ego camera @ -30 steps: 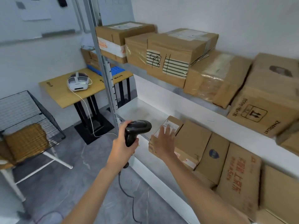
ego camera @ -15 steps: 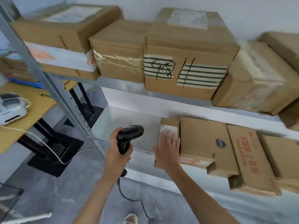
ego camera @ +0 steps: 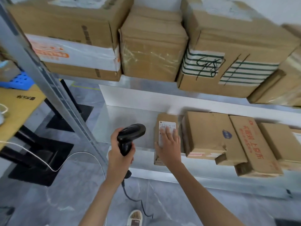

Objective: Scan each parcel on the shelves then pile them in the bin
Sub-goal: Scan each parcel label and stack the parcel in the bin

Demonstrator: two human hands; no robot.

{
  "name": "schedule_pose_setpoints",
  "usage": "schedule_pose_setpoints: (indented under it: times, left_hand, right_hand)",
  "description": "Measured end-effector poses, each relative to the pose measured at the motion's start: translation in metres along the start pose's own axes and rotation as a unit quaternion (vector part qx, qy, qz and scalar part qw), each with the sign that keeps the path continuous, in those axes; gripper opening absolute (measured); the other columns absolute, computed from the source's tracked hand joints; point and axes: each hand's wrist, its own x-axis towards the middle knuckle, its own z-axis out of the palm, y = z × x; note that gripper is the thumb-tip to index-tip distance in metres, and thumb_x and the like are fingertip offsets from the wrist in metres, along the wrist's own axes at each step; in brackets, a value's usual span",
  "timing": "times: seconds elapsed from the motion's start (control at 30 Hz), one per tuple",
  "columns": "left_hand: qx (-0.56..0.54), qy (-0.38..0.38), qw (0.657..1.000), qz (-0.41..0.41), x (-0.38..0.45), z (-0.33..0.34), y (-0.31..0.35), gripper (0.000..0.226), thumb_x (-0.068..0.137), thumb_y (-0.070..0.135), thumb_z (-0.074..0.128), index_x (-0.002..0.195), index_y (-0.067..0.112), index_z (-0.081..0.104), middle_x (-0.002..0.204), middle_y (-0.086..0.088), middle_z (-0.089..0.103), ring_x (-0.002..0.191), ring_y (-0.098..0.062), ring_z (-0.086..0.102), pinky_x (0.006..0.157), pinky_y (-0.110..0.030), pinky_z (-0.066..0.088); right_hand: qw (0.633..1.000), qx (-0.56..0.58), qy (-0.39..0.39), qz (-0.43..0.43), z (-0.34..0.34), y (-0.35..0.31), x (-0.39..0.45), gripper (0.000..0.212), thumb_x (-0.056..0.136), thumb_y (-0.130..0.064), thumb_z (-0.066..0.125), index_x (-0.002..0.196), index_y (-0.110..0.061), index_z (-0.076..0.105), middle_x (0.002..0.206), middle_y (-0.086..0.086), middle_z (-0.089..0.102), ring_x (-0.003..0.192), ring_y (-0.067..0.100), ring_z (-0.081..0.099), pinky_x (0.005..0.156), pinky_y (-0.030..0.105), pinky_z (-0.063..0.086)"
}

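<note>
A small cardboard parcel with a white barcode label lies at the left end of the row on the lower shelf. My right hand rests flat on top of it, fingers straight, covering the lower part of the label. My left hand grips a black barcode scanner by its handle, just left of that parcel, its head pointing right. Several more brown parcels lie to the right on the same shelf. The bin is out of view.
Larger boxes fill the upper shelf. A grey metal upright slants down at left. A yellow-topped table with a white cable stands to the left. The scanner's black cord trails to the floor near a shoe.
The view has closed in on the shelves and the wire chair has left the frame. My right hand stayed flat on the small parcel's top. The scanner stays just left of it.
</note>
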Motion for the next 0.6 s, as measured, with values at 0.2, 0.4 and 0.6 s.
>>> schedule_pose_setpoints:
  times: [0.2,0.4,0.6]
  left_hand:
    - [-0.015,0.022,1.000,0.002,0.015,-0.001,-0.002,0.075,0.095,0.002,0.066,0.127,0.064,0.039,0.085,0.006,0.070,0.050,-0.019,0.062,0.054,-0.026,0.056]
    - [-0.026,0.043,0.996,-0.074,0.034,0.013,-0.019,0.070,0.094,0.000,0.066,0.134,0.049,0.037,0.092,0.014,0.072,0.070,-0.027,0.074,0.072,-0.044,0.063]
    - [-0.049,0.010,0.990,-0.128,0.049,0.027,-0.027,0.067,0.092,0.000,0.069,0.140,0.034,0.034,0.106,-0.009,0.068,0.081,-0.031,0.074,0.069,-0.034,0.062]
  right_hand:
    - [0.983,0.181,0.012,0.014,0.008,-0.037,0.004,0.067,0.103,-0.045,0.045,0.160,-0.024,0.017,0.170,0.000,0.008,0.156,0.023,0.002,0.127,0.041,0.007]
    - [0.900,0.403,0.013,0.168,0.016,-0.029,-0.005,0.088,0.093,-0.037,0.069,0.158,-0.021,0.012,0.154,0.005,0.035,0.140,0.027,0.038,0.112,0.052,0.042]
    - [0.833,0.521,-0.032,0.184,0.020,-0.030,-0.003,0.075,0.094,-0.027,0.069,0.151,-0.027,0.020,0.136,-0.002,0.049,0.127,0.024,0.053,0.091,0.028,0.051]
